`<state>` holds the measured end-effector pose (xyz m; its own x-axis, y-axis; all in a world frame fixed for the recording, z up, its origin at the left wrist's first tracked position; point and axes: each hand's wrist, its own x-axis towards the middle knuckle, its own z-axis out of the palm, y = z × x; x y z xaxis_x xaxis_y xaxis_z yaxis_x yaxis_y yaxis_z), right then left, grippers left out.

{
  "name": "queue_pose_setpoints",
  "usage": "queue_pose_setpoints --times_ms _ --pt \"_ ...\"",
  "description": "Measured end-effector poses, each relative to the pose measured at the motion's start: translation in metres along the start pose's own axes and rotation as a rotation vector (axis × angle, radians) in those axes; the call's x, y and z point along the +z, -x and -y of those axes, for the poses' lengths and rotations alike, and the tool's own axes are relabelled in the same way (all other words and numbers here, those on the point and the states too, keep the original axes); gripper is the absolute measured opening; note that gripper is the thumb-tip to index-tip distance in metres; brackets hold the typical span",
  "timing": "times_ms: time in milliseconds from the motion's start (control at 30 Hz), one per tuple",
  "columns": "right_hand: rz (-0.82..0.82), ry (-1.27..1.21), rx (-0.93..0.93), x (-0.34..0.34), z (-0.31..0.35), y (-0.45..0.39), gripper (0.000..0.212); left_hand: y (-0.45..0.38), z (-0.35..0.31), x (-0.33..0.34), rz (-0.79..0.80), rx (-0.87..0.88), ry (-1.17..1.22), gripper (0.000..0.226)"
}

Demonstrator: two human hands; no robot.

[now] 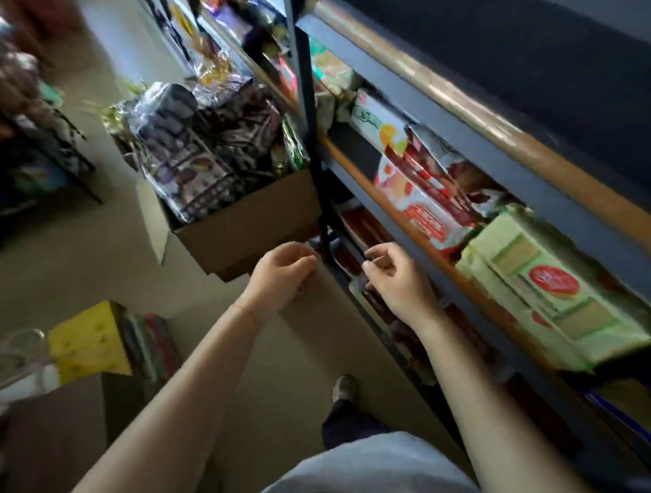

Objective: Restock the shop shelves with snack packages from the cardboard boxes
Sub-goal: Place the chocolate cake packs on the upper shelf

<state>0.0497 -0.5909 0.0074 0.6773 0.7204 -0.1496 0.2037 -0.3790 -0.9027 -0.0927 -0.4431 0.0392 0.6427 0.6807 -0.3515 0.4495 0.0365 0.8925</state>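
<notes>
A cardboard box heaped with dark snack packages stands on the floor beside the blue shelf unit. My left hand hovers just below the box's near corner, fingers loosely curled, holding nothing. My right hand reaches toward the lower shelf where red-brown packages lie; its fingers are relaxed and hold nothing. On the shelf above sit green wafer packs and red-white packs. The picture is motion-blurred.
A second cardboard box stands at the lower left with a yellow box behind it. A dark rack with goods fills the far left. Beige floor runs between. My shoe stands near the shelf foot.
</notes>
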Motion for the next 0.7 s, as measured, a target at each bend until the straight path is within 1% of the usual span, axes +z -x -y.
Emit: queue_pose_setpoints --times_ms 167,300,367,467,533,633,700 --pt "0.110 -0.008 -0.045 0.047 0.058 -0.121 0.011 -0.089 -0.020 -0.075 -0.170 -0.029 0.071 0.019" --pt "0.177 0.040 -0.023 0.088 0.090 -0.186 0.009 -0.136 -0.011 -0.113 -0.213 -0.089 0.159 0.018" --pt "0.193 0.055 0.008 0.112 0.103 -0.216 0.010 -0.168 -0.006 -0.138 -0.246 -0.091 0.140 0.018" --pt "0.223 0.080 0.082 0.153 0.114 -0.258 0.013 -0.224 0.005 -0.184 -0.327 -0.036 -0.002 0.008" --pt "0.231 0.122 0.130 0.183 0.119 -0.285 0.013 -0.261 0.014 -0.214 -0.387 0.008 -0.045 0.016" --pt "0.197 0.130 0.208 0.226 0.133 -0.320 0.016 -0.307 0.023 -0.261 -0.471 0.034 -0.129 0.040" --pt "0.167 0.093 0.253 0.255 0.152 -0.342 0.023 -0.334 0.025 -0.296 -0.528 0.033 -0.171 0.056"
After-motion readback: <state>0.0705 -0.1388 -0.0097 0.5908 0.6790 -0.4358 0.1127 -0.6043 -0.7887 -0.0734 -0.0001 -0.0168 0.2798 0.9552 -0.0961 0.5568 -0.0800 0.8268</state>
